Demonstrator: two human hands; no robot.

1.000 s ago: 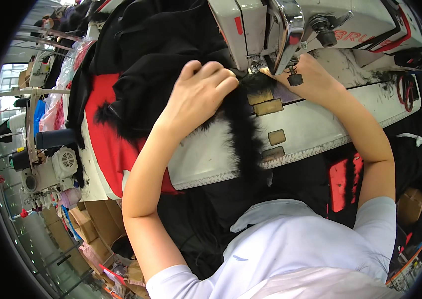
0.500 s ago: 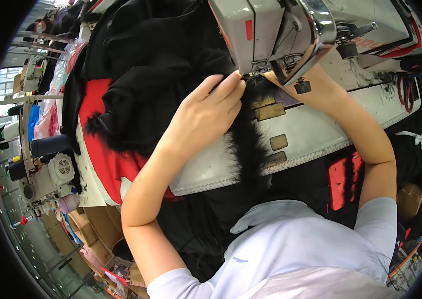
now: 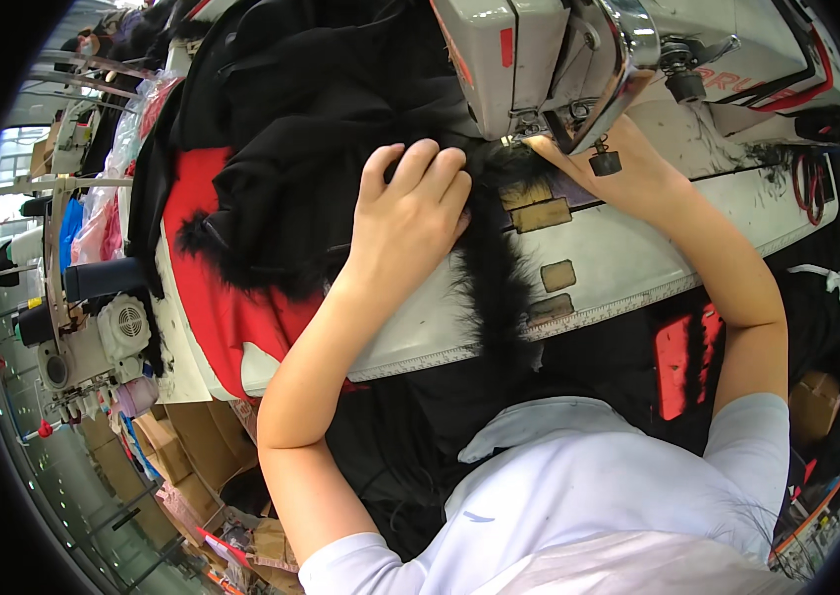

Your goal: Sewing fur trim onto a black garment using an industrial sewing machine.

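Note:
A black garment point(image 3: 340, 129) lies bunched on the table left of the sewing machine head point(image 3: 509, 59). From the needle area a black fur trim strip point(image 3: 495, 288) runs down over the table's front edge. My left hand point(image 3: 410, 203) is on the garment beside the strip, knuckles up, its fingers curled into the black cloth. Partly behind the machine head, my right hand point(image 3: 628, 169) has its thumb pointing at the presser foot, close to the fur. The rest of its fingers are hidden, so its grip cannot be made out.
Under the garment is red cloth point(image 3: 207, 238). A measuring tape edge point(image 3: 420, 364) follows the white table's point(image 3: 618, 258) front. Black fluff lies right of the needle, near red cord point(image 3: 809, 188). Another machine motor point(image 3: 125, 329) and cardboard boxes point(image 3: 167, 446) are at left.
My left hand has drawn back leftward from the presser foot, and its fingers have gone from stretched to curled. My right hand stays by the needle. The garment and fur strip have shifted slightly.

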